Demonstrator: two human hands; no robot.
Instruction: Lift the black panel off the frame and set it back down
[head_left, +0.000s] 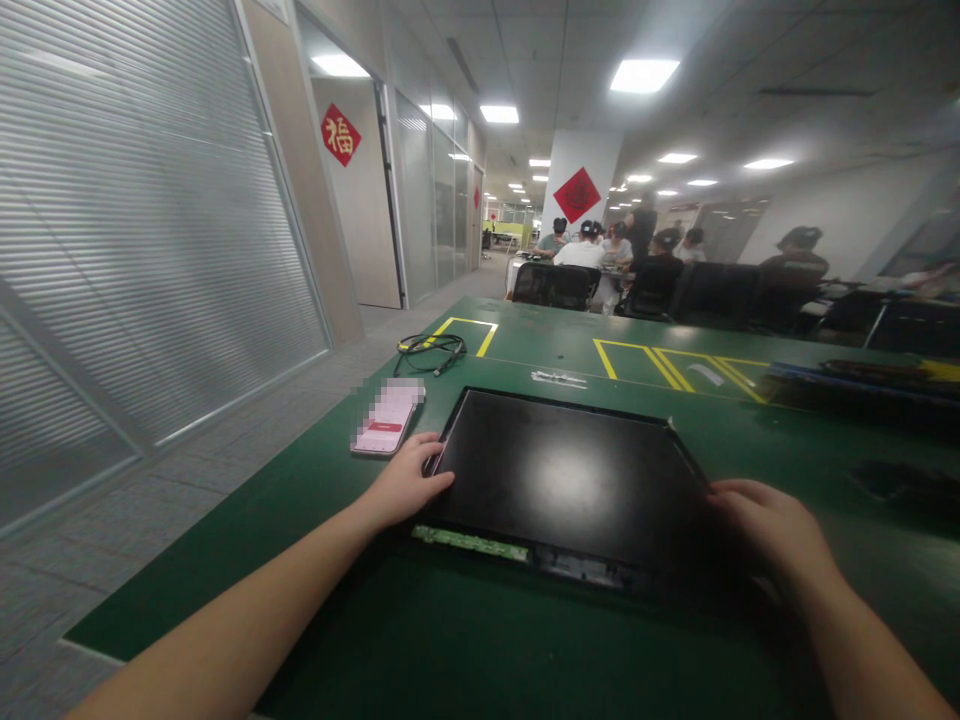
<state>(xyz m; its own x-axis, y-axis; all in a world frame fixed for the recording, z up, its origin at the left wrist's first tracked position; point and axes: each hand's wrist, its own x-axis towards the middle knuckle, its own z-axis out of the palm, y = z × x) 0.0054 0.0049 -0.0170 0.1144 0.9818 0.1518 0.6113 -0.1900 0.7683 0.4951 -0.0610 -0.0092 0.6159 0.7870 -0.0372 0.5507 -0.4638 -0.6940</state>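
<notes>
A black LCD screen point(570, 470) lies face up on the green table, its dark surface reflecting a ceiling light. A narrow green circuit board point(471, 543) shows along its near edge, at the left. My left hand point(411, 480) grips the screen's left edge, thumb on top and the other fingers at the side. On the opposite edge, my right hand point(772, 515) holds the screen, with its fingertips at the rim; its thumb is hard to make out. Just beyond my left hand rests a phone point(386, 425) with a partly blurred display.
Behind the phone lies a coiled black cable point(431, 350). Yellow tape outlines point(645, 362) mark the far part of the green table point(315, 560). Dark flat items point(855, 385) are stacked at the far right. Several people sit at tables in the background, with black chairs point(551, 287) nearer me.
</notes>
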